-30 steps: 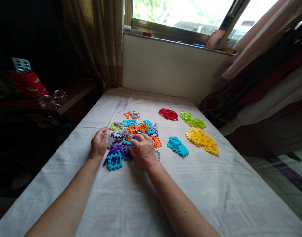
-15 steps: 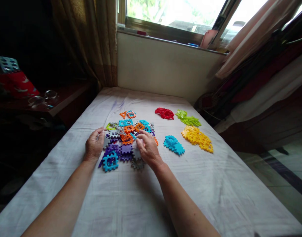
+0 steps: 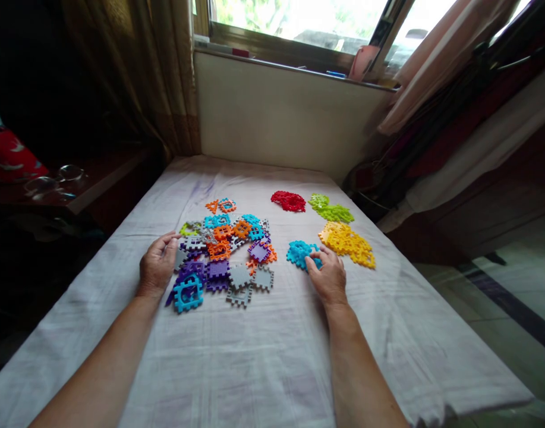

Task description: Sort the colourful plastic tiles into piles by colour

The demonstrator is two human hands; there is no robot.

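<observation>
Blue tiles (image 3: 298,254) could skid into the yellow pile (image 3: 349,244) if your right hand (image 3: 329,276) nudges them (I can't tell whether it or your left hand (image 3: 157,266) grips anything).

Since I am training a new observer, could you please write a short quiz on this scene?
1. True or false: the red pile is nearer the window than the yellow pile.
2. Which pile is the right hand at: A, red pile; B, blue pile; C, yellow pile?
3. On which side of the mixed pile is the left hand?

Key: 1. True; 2. B; 3. left side.
</observation>
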